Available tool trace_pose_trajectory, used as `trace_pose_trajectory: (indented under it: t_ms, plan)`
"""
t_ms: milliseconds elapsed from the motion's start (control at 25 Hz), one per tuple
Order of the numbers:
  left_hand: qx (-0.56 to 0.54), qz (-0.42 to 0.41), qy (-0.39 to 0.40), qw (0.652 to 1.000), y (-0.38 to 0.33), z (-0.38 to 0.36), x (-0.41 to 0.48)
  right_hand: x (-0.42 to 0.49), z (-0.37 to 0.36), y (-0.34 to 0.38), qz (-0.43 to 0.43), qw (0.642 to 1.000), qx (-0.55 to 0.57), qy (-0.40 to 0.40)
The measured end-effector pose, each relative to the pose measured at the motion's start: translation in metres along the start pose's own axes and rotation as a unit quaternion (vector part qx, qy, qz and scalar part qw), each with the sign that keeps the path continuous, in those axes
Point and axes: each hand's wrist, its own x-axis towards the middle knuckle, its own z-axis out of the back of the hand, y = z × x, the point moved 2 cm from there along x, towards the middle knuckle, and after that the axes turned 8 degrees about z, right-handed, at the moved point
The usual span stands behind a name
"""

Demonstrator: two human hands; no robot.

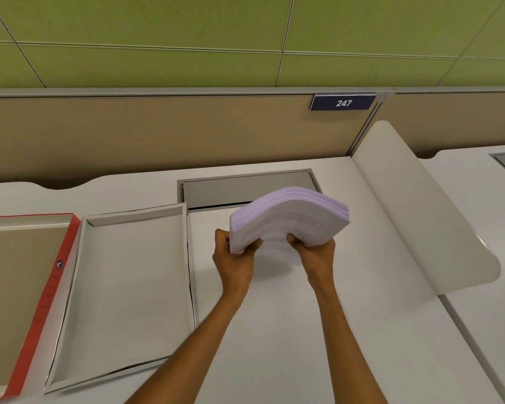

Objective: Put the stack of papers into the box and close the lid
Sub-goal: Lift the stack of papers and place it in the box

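Note:
A thick stack of white printed papers (292, 217) is held above the desk, bent upward in an arch. My left hand (235, 255) grips its near left corner and my right hand (318, 252) grips its near right edge. Left of my hands, a shallow white box (79, 275) lies open and empty on the desk. Further left lies the red-edged lid (45, 301), upside down with its brown inside showing, partly cut off by the frame.
A grey cable hatch (245, 188) is set into the white desk (274, 345) behind the papers. A white rounded divider panel (420, 214) rises at the right. A tan partition (158, 132) with a "247" sign (343, 102) closes the back.

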Motion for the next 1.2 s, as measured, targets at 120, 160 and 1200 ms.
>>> trace_pose_trajectory:
  t_ms: [120, 160, 1200]
  plan:
    - [0.011, 0.007, -0.010, 1.000, 0.011, 0.002, -0.003, -0.007, 0.002, -0.011, -0.026, 1.000, 0.002, -0.003]
    - [0.013, 0.011, -0.010, 1.000, 0.015, 0.003, -0.003, -0.009, 0.002, -0.013, -0.032, 0.999, 0.002, -0.005]
    - [0.027, 0.052, 0.016, 0.998, 0.002, 0.006, 0.014, -0.006, -0.013, -0.004, -0.043, 0.995, -0.068, -0.053]
